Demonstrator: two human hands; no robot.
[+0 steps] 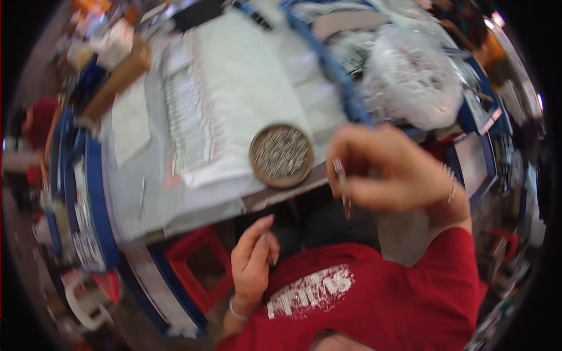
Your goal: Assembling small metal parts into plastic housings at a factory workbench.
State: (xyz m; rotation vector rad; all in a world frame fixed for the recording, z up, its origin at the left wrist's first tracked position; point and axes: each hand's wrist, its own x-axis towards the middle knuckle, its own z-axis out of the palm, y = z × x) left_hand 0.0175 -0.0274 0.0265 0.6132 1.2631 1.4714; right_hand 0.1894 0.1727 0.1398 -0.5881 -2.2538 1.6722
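My right hand (380, 169) is raised to the right of a round brown bowl (282, 183), blurred by motion. Between its thumb and fingers is a slim, short metallic stick (342, 175), too smeared to name more closely. The bowl holds many small silvery pins (281, 152) and stands at the table's near edge. Below that edge, close to my body, my left hand (253, 260) has its fingers curled and pressed together; anything held there cannot be made out. Left of the bowl lies a white sheet (246, 70) with a row of slim metallic pieces (178, 117) along its left side.
A clear plastic bag (413, 82) bulges from a blue bin at the far right. One thin metal piece (143, 192) lies on the table's left part, near a paper sheet (131, 126). A cardboard box (117, 82) stands far left; a red stool (202, 269) is below the table.
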